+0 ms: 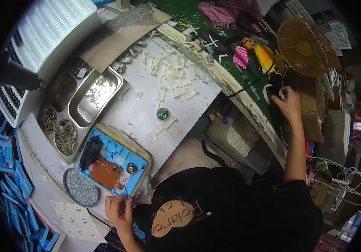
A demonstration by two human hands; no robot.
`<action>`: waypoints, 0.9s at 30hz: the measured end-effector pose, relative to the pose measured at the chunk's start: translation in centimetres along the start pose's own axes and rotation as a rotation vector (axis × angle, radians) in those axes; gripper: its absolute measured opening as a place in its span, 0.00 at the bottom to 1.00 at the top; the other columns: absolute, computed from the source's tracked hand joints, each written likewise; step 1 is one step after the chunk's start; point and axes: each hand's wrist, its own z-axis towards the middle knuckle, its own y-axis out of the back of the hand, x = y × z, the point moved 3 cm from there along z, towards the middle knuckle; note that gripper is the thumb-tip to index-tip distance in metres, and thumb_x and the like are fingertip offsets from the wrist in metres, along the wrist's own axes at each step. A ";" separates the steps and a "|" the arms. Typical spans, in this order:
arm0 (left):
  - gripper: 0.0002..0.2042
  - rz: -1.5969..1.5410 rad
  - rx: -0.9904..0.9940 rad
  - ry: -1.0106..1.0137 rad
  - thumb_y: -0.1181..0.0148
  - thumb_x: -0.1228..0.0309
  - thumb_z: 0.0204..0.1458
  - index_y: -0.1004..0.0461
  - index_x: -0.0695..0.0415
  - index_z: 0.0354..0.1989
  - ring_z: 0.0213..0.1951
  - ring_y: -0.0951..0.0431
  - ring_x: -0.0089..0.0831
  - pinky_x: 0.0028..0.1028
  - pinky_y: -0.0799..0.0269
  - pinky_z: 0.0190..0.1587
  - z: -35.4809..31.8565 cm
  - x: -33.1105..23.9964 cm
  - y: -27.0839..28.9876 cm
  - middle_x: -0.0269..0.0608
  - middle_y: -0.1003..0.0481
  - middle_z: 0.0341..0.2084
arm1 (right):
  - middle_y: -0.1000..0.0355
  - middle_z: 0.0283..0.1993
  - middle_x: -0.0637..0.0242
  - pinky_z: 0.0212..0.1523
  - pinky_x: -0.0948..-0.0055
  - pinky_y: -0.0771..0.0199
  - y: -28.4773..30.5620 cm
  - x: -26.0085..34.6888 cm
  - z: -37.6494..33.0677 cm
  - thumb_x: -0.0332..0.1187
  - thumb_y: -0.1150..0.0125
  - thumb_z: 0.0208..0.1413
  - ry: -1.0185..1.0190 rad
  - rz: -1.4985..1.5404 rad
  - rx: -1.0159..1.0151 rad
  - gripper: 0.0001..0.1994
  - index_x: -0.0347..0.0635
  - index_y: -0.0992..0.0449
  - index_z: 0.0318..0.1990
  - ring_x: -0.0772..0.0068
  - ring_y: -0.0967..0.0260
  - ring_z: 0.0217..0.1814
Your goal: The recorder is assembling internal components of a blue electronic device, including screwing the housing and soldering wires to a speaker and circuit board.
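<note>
Cluttered white bench [138,113] with steel trays [92,98] of small metal parts far left. We see the blue casing [117,161] lying open near left, brown board [105,173] and red wires exposed, so assembly looks unfinished: no cover on it. Left hand [119,212] pinches at the casing's near edge, by the wires. Right hand [290,104] reaches far right, curled on a dark object; we cannot tell what, below the fan [304,46].

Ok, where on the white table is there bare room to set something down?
The bare patch lies on the white table between the steel tray, the blue housing and the green cap. Farther back, scattered white plastic pieces crowd it.
</note>
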 end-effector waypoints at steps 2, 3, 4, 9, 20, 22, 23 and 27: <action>0.10 0.007 -0.013 0.038 0.31 0.81 0.46 0.22 0.63 0.38 0.28 0.30 0.33 0.28 0.36 0.32 -0.3 0.1 0.2 0.42 0.31 0.27 | 0.23 0.50 0.43 0.52 0.56 0.25 -3.1 -3.8 0.7 0.49 0.25 0.45 -0.026 -0.072 0.112 0.37 0.34 0.30 0.59 0.41 0.25 0.52; 0.11 0.015 -0.014 0.016 0.30 0.80 0.46 0.22 0.62 0.38 0.28 0.30 0.34 0.29 0.35 0.31 -0.4 -0.1 0.4 0.41 0.31 0.26 | 0.25 0.55 0.41 0.55 0.56 0.26 -4.1 -4.2 0.8 0.48 0.23 0.43 -0.162 0.026 0.286 0.42 0.33 0.33 0.62 0.40 0.26 0.58; 0.11 0.031 -0.027 0.004 0.29 0.79 0.45 0.21 0.61 0.38 0.27 0.30 0.34 0.30 0.35 0.30 0.0 -0.3 0.3 0.41 0.31 0.26 | 0.26 0.57 0.40 0.57 0.56 0.27 -4.9 -6.6 1.2 0.47 0.23 0.42 -0.130 0.071 0.254 0.42 0.33 0.33 0.63 0.42 0.26 0.59; 0.10 0.004 -0.007 0.047 0.27 0.76 0.46 0.20 0.60 0.37 0.26 0.27 0.33 0.29 0.32 0.29 0.2 0.2 0.9 0.42 0.29 0.26 | 0.27 0.58 0.44 0.59 0.63 0.29 -8.7 -9.7 -0.2 0.39 0.24 0.43 -0.025 0.258 0.207 0.42 0.34 0.37 0.66 0.53 0.26 0.59; 0.13 0.099 0.278 0.084 0.29 0.73 0.48 0.21 0.59 0.42 0.28 0.23 0.35 0.30 0.27 0.33 6.7 -5.7 7.1 0.42 0.27 0.27 | 0.24 0.53 0.48 0.59 0.60 0.29 -2.5 -4.0 0.9 0.36 0.21 0.40 0.127 0.076 0.256 0.42 0.39 0.32 0.66 0.48 0.25 0.55; 0.12 0.155 0.165 -0.068 0.30 0.73 0.49 0.21 0.58 0.41 0.27 0.23 0.37 0.31 0.27 0.33 10.6 -5.5 8.4 0.42 0.26 0.27 | 0.22 0.49 0.52 0.51 0.63 0.26 3.3 6.7 -0.6 0.35 0.21 0.41 0.183 0.176 0.507 0.38 0.38 0.28 0.63 0.54 0.23 0.48; 0.10 0.244 0.103 -0.164 0.31 0.74 0.49 0.21 0.59 0.39 0.29 0.23 0.37 0.32 0.26 0.33 13.4 -5.2 8.0 0.42 0.25 0.27 | 0.20 0.46 0.55 0.45 0.66 0.24 5.2 13.3 -1.6 0.34 0.22 0.41 0.207 0.287 0.696 0.35 0.37 0.26 0.61 0.58 0.22 0.43; 0.04 0.708 -0.075 -0.413 0.37 0.75 0.48 0.22 0.58 0.32 0.36 0.20 0.39 0.39 0.25 0.40 23.5 -0.7 4.2 0.45 0.23 0.30 | 0.22 0.34 0.61 0.35 0.71 0.27 3.4 26.9 -2.7 0.31 0.25 0.45 0.926 0.792 0.728 0.27 0.37 0.22 0.55 0.68 0.25 0.31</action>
